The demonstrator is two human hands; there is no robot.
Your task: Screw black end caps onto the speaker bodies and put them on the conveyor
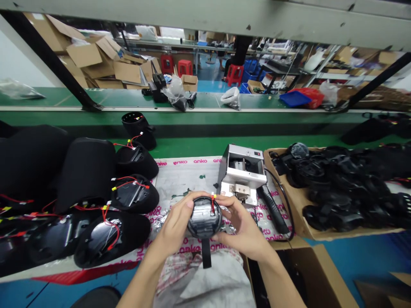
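My left hand [176,225] and my right hand [241,226] hold a round black plastic housing [204,217] between them, above my lap. Its glossy face points up. A red wire with a yellow tip [212,203] rises from its top edge beside my right fingers, and a black strap [206,253] hangs from its lower side. To the left of my hands, a row of black cup-shaped housings with red wires [135,193] lies beside black padded pieces [86,175]. Crinkled foil [228,226] lies under my right hand.
A steel machine [242,171] with a black handle [272,209] stands on a printed plastic sheet [189,176]. At right, a cardboard tray [297,205] holds several black parts. A green conveyor [128,98] runs behind, and a white bag [205,286] lies below.
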